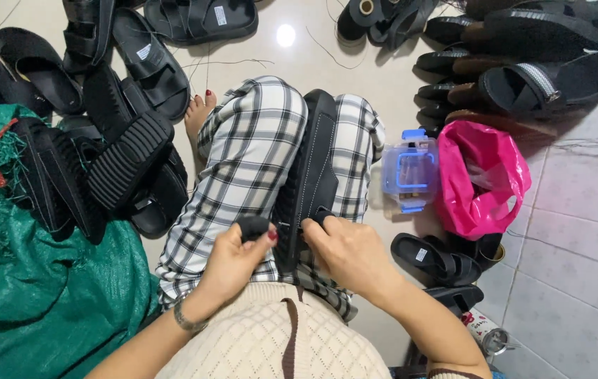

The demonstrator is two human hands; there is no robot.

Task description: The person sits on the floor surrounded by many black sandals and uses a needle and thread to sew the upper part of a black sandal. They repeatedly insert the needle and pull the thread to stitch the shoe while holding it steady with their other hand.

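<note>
**A sandal wedged between the knees, both hands at its near end**

The person sits on the tiled floor (566, 281) with legs in checked trousers (242, 161) drawn close together, and a black sandal (307, 175) stands on edge in the gap between them. Held that way, the knees seem to act as a clamp: the sole stays upright and steady, its pale stitched rim turned up, and both hands are free to work at the end nearest the body.

The left hand (232, 263) has its fingers curled shut around a small dark rounded piece (252, 226), thumb pressed on top; what that piece is cannot be told. It sits just beside the sandal's near end. The right hand (351, 253) rests on the other side, its fingers bent together and pinching at the edge of the sole or a strap there; the fingertips are partly hidden, so the exact grip is unclear.

Everything else lies within arm's reach, which suits seated work. A heap of black sandals (123, 140) leans against a green woven sack (39, 281) on the left. More sandals (523, 70) are stacked in a row on the right, near a pink plastic bag (481, 179) and a clear box with a blue lid (408, 172). Loose threads trail across the floor.
</note>
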